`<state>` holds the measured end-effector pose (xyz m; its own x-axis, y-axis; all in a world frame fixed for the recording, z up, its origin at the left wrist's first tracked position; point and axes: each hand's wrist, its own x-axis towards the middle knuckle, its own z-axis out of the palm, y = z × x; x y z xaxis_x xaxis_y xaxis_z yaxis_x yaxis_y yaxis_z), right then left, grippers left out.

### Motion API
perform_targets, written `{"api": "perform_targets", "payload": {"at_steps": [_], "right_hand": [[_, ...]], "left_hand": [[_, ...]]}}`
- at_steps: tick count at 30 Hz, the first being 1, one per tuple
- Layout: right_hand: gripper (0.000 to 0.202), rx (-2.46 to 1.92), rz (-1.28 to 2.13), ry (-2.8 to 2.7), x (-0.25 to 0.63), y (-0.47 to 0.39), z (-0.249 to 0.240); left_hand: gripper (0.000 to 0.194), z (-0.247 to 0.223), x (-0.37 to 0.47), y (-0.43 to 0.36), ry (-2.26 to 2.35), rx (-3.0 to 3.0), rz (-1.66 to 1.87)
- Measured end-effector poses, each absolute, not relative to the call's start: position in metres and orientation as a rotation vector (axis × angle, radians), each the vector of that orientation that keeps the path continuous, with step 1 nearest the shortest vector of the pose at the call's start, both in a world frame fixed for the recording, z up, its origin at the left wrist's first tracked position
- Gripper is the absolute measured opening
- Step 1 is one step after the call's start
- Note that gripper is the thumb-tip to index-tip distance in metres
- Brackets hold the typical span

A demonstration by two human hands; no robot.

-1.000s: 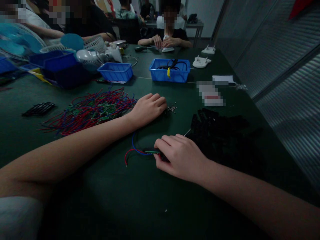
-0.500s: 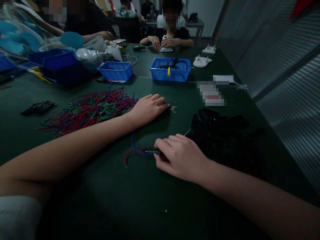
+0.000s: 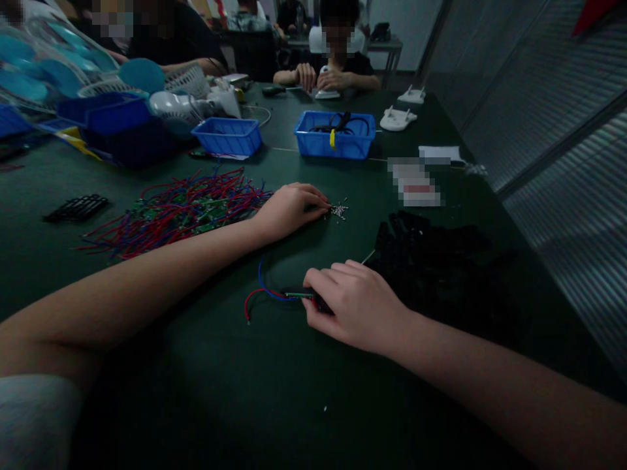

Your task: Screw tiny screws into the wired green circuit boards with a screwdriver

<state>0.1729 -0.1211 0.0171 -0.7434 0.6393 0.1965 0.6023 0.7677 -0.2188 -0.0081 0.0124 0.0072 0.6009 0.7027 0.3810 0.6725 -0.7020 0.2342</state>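
Note:
At the edge of a small pile of screws (image 3: 339, 210), my left hand (image 3: 289, 207) rests with thumb and fingertips drawn together. Whatever is between those fingertips is too small to make out. My right hand (image 3: 355, 300) is closed around a small green circuit board (image 3: 300, 296) and a black part beside it. A red wire (image 3: 249, 303) and a blue wire (image 3: 262, 277) trail left from the board onto the table. Past my right knuckles a thin metal shaft (image 3: 368, 256) sticks out; its other end is hidden by the hand.
Left of my left hand lies a heap of wired circuit boards (image 3: 196, 212), with black frames (image 3: 77, 207) beyond. Black plastic parts (image 3: 441, 267) are piled at right. Blue bins (image 3: 334, 145) and fan parts (image 3: 179, 108) stand farther back. A co-worker's hands (image 3: 321, 79) hold a white part.
My left hand has arched up slightly, its fingers now pointing down at the screws and more of the pile showing. The right hand keeps its hold, almost unmoved.

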Motion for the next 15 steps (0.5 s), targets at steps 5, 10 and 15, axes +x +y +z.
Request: {"api": "perform_targets", "payload": {"at_steps": [5,10,15], "right_hand": [[0.018,-0.965,0.193,-2.695,0.172,-0.120,0.016],[0.019,-0.955,0.217,-2.686,0.173,-0.121,0.016],[0.026,-0.913,0.257,-2.625,0.176,-0.121,0.017]], "left_hand": [[0.027,0.013,-0.005,0.007,1.228,3.063,0.443],[0.027,0.017,0.004,-0.002,1.205,3.428,0.202],[0.035,0.034,0.012,-0.006,1.000,3.629,0.055]]}}
